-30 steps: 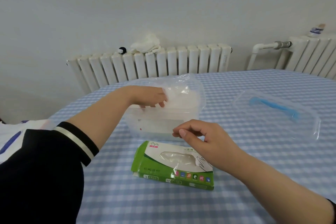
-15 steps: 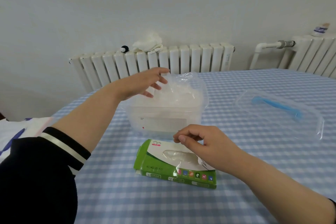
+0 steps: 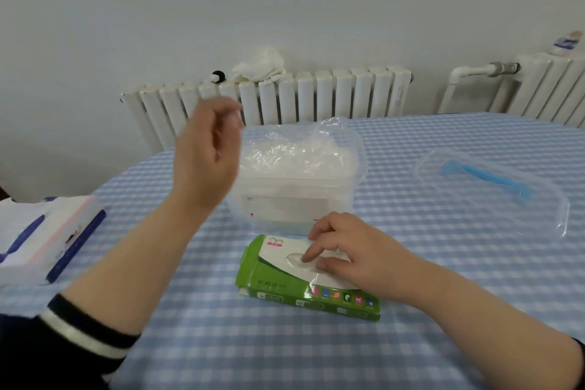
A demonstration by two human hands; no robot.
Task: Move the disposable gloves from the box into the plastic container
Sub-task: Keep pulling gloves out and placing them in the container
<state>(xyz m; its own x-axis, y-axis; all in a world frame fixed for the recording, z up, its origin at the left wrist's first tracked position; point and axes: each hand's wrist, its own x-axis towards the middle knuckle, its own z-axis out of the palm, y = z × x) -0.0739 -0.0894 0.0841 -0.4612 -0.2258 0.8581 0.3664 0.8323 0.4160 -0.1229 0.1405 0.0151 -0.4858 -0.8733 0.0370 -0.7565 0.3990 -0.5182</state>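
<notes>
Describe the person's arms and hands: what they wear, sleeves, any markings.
Both hands are bare: no gloves, rings or watch visible on the left hand or the right hand. The left forearm is uncovered up to a pushed-up dark sleeve with a ribbed cuff that carries one white stripe. The right forearm is bare too; only a sliver of dark sleeve edge shows at the frame's right border.

No wording can be read anywhere. The green and white glove box (image 3: 308,275) bears a small glove drawing over a pink tag near its top left corner, dark print on its green side and a row of coloured square icons along its front edge, all too blurred to make out. The plastic container (image 3: 294,199) carries a white label with a red dot and tiny unreadable print.
</notes>
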